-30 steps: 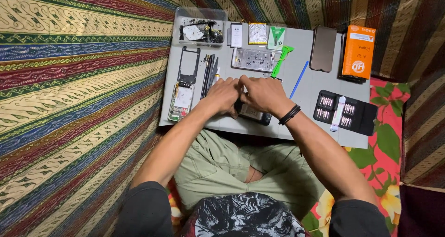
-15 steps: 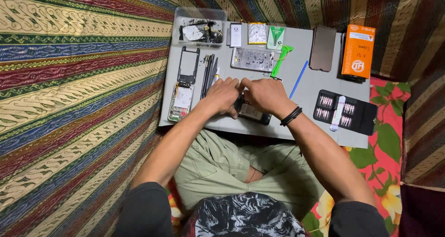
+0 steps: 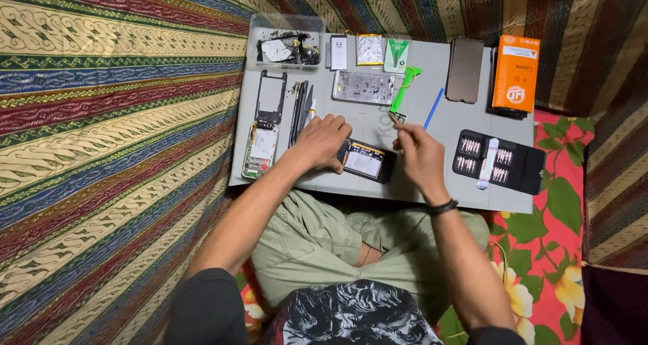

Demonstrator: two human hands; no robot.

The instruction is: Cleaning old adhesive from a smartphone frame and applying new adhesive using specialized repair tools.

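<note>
An opened phone (image 3: 368, 161) with its insides exposed lies on the grey work board (image 3: 405, 186) across my lap. My left hand (image 3: 322, 141) rests over the phone's left end and holds it down. To the right of the phone, my right hand (image 3: 420, 153) is raised a little. Its fingertips pinch a small dark part (image 3: 393, 119), too small to identify. A black band sits on my right wrist.
On the board are a black bit case (image 3: 496, 159), an orange box (image 3: 516, 74), a brown back cover (image 3: 464, 70), a green pry tool (image 3: 403, 85), a blue stick (image 3: 433, 107), a metal plate (image 3: 363, 87), dark hand tools (image 3: 299, 112), a phone frame (image 3: 271, 97) and a clear tray (image 3: 287, 48). Striped cloth surrounds it.
Both hands were together over the phone. My right hand has since pulled away to the right with a small part, uncovering the phone. My left hand stays on it.
</note>
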